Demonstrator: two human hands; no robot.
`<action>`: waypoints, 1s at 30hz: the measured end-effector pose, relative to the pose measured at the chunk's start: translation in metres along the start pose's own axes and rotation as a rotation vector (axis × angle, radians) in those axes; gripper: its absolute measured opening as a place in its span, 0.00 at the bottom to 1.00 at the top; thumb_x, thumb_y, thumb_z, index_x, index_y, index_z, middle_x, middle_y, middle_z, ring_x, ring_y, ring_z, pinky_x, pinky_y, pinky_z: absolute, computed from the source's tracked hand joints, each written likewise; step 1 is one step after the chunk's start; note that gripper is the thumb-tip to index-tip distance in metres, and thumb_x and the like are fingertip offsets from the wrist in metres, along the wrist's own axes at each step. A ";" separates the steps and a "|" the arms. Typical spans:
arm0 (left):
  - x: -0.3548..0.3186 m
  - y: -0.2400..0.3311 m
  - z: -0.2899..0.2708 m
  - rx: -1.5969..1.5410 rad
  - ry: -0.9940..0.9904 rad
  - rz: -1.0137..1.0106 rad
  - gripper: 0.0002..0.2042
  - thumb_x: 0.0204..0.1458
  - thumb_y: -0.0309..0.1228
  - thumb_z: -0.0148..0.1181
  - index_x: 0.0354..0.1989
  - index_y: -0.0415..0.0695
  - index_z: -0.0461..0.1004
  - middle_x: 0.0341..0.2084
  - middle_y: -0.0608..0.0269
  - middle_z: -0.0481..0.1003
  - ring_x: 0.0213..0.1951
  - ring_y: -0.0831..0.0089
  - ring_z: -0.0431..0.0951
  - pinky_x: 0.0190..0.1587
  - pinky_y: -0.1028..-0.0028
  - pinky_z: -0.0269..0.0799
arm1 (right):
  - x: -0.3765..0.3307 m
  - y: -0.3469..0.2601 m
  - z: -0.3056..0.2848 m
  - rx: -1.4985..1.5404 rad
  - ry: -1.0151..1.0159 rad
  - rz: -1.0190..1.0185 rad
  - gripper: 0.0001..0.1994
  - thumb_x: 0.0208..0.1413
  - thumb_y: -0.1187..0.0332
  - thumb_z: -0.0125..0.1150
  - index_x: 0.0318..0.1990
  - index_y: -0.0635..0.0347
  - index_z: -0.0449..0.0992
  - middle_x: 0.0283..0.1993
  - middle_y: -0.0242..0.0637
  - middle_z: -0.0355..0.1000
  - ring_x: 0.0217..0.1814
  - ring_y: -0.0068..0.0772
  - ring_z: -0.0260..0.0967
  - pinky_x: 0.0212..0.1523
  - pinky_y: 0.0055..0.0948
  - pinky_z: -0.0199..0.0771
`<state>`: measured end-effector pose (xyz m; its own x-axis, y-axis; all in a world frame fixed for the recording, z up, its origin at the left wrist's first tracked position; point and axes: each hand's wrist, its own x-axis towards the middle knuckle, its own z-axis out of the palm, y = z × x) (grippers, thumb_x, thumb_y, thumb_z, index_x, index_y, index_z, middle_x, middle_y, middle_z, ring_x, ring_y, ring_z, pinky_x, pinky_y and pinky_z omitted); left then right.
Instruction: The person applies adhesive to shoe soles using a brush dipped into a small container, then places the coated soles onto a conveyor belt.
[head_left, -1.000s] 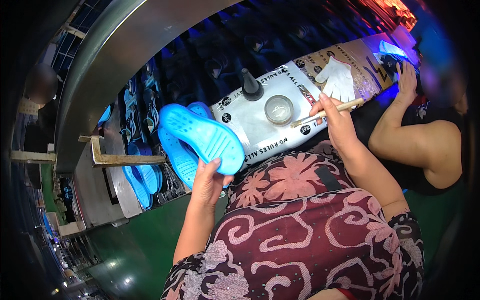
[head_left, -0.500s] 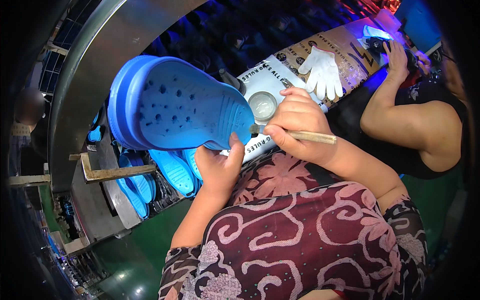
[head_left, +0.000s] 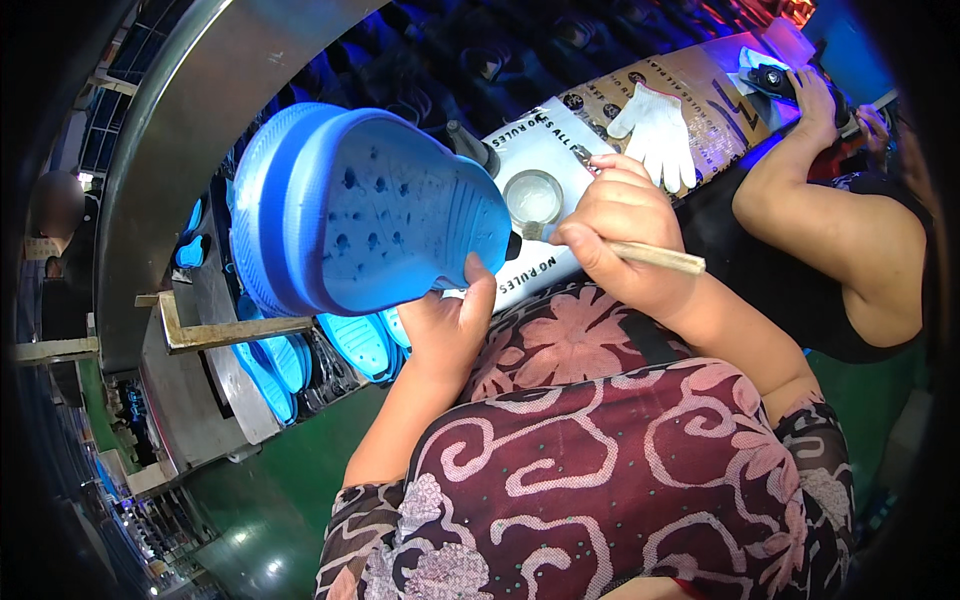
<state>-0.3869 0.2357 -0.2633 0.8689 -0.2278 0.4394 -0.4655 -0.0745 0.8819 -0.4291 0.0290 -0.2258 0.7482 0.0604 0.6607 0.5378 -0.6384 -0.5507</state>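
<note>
My left hand (head_left: 450, 325) holds a blue clog shoe (head_left: 370, 210) up close, its perforated upper facing me. My right hand (head_left: 615, 230) grips a wooden-handled brush (head_left: 640, 254) whose dark tip touches the shoe's right edge. Just behind the brush stands a small round glass jar (head_left: 533, 194) with pale contents on a white printed board (head_left: 560, 150).
A white work glove (head_left: 655, 125) and a dark-capped bottle (head_left: 470, 148) lie on the board. More blue soles (head_left: 300, 350) sit on the conveyor below a curved metal housing (head_left: 170, 140). Another person's arm (head_left: 830, 200) works at the right.
The shoe has come up closer and turned to show its upper. My right hand moved from the jar to the shoe's edge with the brush.
</note>
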 end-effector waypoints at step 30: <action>0.004 -0.010 0.001 0.207 -0.077 0.199 0.14 0.48 0.17 0.56 0.44 0.33 0.65 0.37 0.56 0.73 0.38 0.72 0.74 0.44 0.75 0.69 | -0.004 0.002 0.010 -0.005 -0.034 0.004 0.09 0.51 0.69 0.59 0.20 0.56 0.76 0.18 0.31 0.68 0.22 0.35 0.65 0.46 0.36 0.65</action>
<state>-0.3786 0.2349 -0.2707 0.7453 -0.3305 0.5790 -0.6569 -0.2159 0.7224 -0.4269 0.0349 -0.2343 0.7631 0.0840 0.6408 0.5329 -0.6426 -0.5505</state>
